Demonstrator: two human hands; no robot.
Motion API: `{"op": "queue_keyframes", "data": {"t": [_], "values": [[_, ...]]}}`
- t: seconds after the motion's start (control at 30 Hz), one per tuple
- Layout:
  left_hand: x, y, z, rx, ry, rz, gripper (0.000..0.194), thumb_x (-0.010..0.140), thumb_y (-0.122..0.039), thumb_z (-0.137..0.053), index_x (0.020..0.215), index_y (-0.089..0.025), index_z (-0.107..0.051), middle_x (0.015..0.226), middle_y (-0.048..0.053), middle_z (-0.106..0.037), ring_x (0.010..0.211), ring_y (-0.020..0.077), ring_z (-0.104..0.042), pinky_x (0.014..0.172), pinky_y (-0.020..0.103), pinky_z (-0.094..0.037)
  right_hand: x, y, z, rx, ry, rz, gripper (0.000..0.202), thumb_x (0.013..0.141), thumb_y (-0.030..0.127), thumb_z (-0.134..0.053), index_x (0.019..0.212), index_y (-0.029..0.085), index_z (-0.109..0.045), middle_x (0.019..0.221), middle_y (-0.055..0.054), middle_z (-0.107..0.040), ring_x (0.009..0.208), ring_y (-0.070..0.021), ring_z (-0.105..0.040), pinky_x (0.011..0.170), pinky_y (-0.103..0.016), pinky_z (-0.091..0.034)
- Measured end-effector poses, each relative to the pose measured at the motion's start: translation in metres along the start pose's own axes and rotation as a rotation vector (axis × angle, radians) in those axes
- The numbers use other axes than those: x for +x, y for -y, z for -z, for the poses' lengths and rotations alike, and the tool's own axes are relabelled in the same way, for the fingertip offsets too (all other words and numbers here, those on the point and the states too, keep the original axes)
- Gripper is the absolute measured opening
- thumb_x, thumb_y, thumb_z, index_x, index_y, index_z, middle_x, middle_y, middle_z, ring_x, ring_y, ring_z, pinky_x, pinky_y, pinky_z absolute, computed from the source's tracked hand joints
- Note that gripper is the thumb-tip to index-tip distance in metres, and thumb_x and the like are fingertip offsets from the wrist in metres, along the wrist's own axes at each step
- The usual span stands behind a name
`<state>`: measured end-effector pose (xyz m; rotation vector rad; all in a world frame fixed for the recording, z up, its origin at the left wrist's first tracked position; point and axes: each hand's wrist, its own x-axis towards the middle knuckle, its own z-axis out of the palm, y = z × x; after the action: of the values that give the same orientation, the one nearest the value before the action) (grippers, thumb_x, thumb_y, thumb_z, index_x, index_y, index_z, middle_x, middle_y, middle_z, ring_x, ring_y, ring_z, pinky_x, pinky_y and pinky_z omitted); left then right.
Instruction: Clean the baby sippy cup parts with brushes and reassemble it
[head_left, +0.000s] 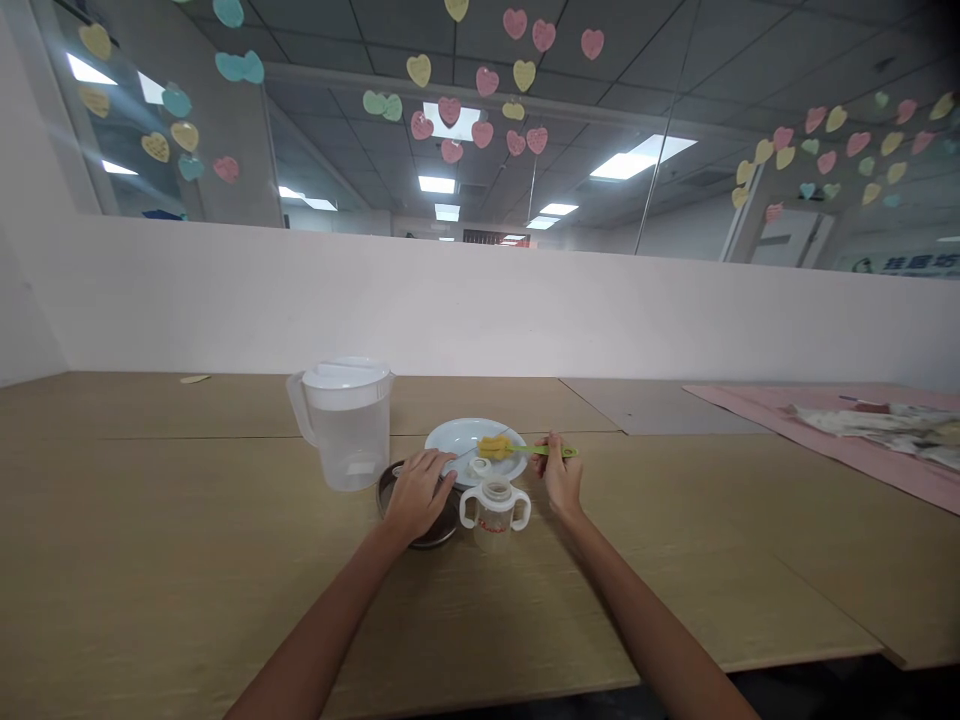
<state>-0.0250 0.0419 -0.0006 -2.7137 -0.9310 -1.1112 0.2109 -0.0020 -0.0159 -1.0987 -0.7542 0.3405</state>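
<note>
One brush (pixel 496 447) in play: yellow head, green handle, running sideways above the white plate (pixel 440 441). Right hand (pixel 558 474) has it; grip clamped on the handle, the handle's tail poking out past the hand on the right. Head sits over the plate; can't tell if it touches the surface.

Left hand (pixel 420 495) is palm down over the dark round dish (pixel 452 531), fingertips reaching to the plate's left edge. Thin pale line runs from the fingertips across the plate; too faint to say what it is. Can't tell whether the left grip is closed on anything.

Small white part (pixel 479 467) lies at the plate's near side, just below the brush head. Clear bottle (pixel 495 522) stands upright in front of the plate, between the forearms: white collar with two side handles, mouth uncovered, red print on the body. Dish is just left of it.

Pitcher (pixel 354 430), clear with a white lid, upright behind and left of the left hand, its handle facing left. All of this is on the wood-toned counter (pixel 187 560). Far right: pink cloth (pixel 750 408) with a rumpled pale pile (pixel 877 428) on it, well apart.
</note>
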Motion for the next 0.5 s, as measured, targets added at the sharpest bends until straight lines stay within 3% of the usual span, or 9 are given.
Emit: {"op": "queue_keyframes", "data": {"t": [0.13,0.37,0.5], "values": [[0.009,-0.006,-0.004,-0.009,0.080,-0.047,0.033,0.094,-0.031,-0.030,0.105,-0.022,-0.061,0.106,0.004,-0.065,0.110,0.0211,-0.049,0.098,0.040,-0.033,0.001,0.002,0.000,0.024,0.011,-0.026,0.056,0.071,0.071,-0.047,0.067,0.016,-0.058,0.045,0.001,-0.054,0.037,-0.0098,-0.043,0.038,-0.022,-0.032],[0.032,-0.019,-0.012,0.127,0.308,-0.056,0.043,0.095,-0.033,-0.026,0.090,-0.017,-0.066,0.083,0.009,-0.068,0.085,0.0211,-0.059,0.086,0.040,-0.039,0.004,0.002,-0.001,0.081,0.008,-0.030,0.057,0.071,0.071,-0.046,0.063,0.015,-0.056,0.040,0.002,-0.051,0.033,-0.0094,-0.040,0.035,-0.022,-0.029],[0.034,-0.021,-0.010,-0.015,0.244,-0.020,0.045,0.095,-0.031,-0.027,0.079,-0.017,-0.067,0.080,0.009,-0.069,0.083,0.0205,-0.061,0.086,0.038,-0.041,0.004,0.007,-0.001,0.118,-0.036,-0.047,0.055,0.071,0.069,-0.048,0.062,0.016,-0.055,0.039,0.002,-0.050,0.031,-0.0090,-0.039,0.033,-0.021,-0.026]]}}
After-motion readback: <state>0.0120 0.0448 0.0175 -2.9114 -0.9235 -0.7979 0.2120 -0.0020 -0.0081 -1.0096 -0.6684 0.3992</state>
